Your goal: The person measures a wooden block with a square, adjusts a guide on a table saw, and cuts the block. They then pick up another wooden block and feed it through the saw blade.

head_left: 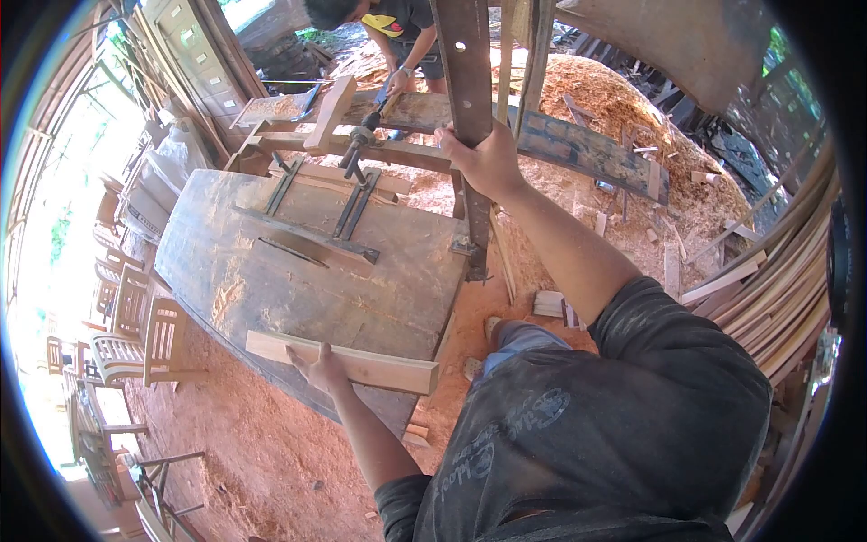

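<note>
My left hand (322,369) is closed on the near edge of a pale wooden board (388,369), which lies over the near end of a large dark worktable (307,280). Up at the top, my right hand (488,167) has its fingers wrapped round a long brown bar (465,68) with a round hole in it. The bar's lower end is beside the table's right edge. Two clamp rails (357,203) and a crossbar (307,233) rest on the tabletop, beyond the board. A dark slim rod (293,252) lies nearby.
Another person (411,45) bends over the far side, one hand near a dark clamp screw (359,137). Slatted wooden chairs (135,330) stand at left. Sawdust (235,452) covers the floor, with offcuts scattered about. Long wood strips (786,289) are stacked at right.
</note>
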`<action>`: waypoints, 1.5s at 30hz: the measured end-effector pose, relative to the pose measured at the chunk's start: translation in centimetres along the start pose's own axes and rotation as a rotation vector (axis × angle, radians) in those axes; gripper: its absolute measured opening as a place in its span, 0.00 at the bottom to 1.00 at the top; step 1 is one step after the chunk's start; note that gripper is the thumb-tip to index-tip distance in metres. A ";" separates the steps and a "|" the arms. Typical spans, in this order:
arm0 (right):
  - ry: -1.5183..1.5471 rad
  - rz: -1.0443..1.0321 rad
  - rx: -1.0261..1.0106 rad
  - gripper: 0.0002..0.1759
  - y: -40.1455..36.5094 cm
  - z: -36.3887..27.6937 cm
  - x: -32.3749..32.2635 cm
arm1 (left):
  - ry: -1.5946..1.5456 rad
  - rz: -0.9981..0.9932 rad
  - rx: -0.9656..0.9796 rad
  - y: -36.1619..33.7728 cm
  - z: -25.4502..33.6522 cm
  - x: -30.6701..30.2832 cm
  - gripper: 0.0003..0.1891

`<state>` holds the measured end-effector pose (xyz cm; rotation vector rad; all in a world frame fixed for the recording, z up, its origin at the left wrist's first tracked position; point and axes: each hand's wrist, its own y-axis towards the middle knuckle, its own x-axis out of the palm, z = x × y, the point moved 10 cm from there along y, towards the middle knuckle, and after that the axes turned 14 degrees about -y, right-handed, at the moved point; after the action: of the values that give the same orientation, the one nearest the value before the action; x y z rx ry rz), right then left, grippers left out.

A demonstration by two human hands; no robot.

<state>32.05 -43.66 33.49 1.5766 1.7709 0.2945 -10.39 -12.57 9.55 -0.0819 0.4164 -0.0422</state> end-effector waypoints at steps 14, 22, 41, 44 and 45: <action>0.038 0.000 0.007 0.12 0.0 -0.2 -0.1 | -0.015 -0.003 -0.004 0.0 -0.2 0.0 0.49; 0.013 -0.062 0.039 0.15 -0.1 -0.1 0.1 | -0.009 -0.006 -0.021 0.3 -0.6 0.1 0.49; 0.006 -0.052 0.036 0.15 -0.1 -0.1 0.1 | -0.010 0.003 0.009 0.6 -0.8 0.1 0.50; 0.026 -0.025 0.025 0.13 -0.1 -0.2 0.0 | -0.012 0.006 -0.003 0.1 -0.3 0.0 0.50; 0.038 -0.009 0.017 0.12 -0.1 -0.2 0.0 | -0.008 0.009 -0.004 0.1 -0.2 -0.1 0.50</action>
<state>31.88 -43.67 33.59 1.5840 1.8136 0.3079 -10.55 -12.51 9.34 -0.0841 0.4092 -0.0323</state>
